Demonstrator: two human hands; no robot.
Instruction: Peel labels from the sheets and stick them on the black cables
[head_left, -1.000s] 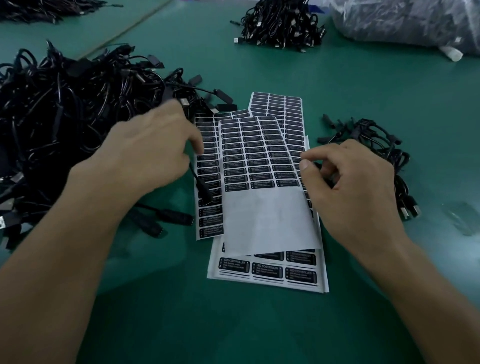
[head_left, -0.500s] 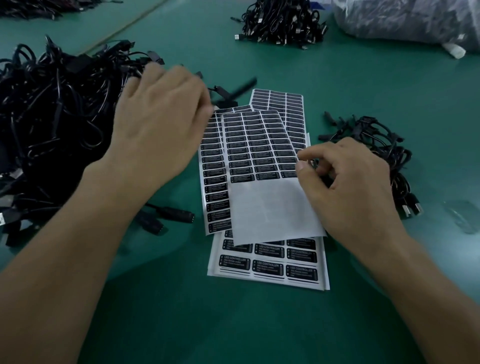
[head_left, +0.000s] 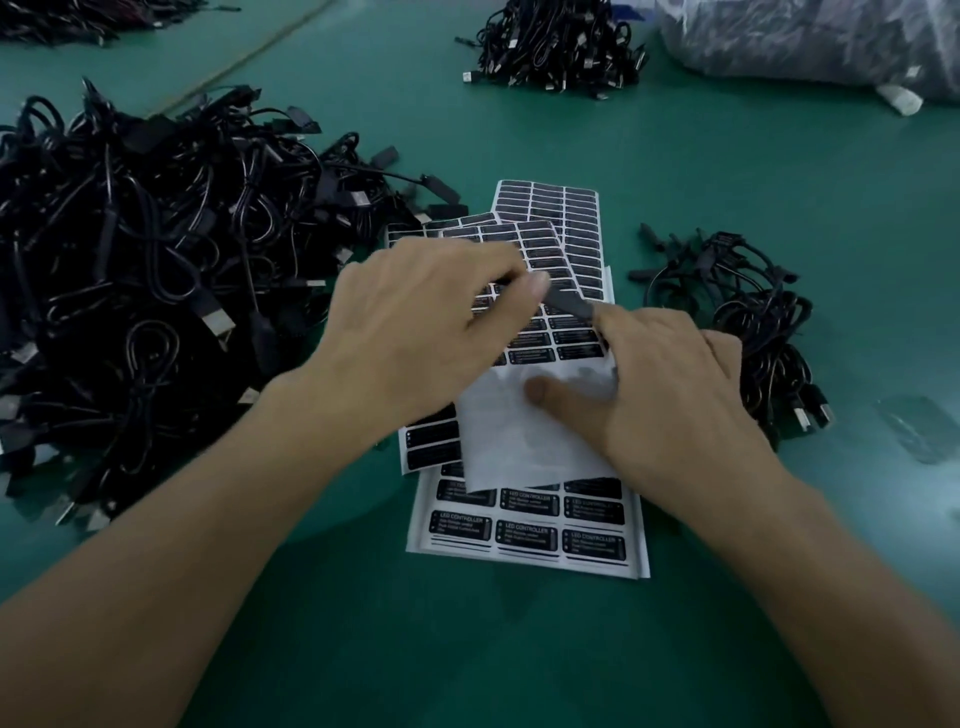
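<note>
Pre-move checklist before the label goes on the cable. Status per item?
1. Cable held: ok. The left hand pinches a cable above the sheets.
2. Label peeled and ready: cannot tell. The right hand hides its fingertips at the cable's end.
3. Top sheet held down: ok. The right hand's thumb rests on its blank part.
4. Labels left on the top sheet: ok, rows show beside the hands.
5. More cables at hand: ok, a big pile lies to the left.
</note>
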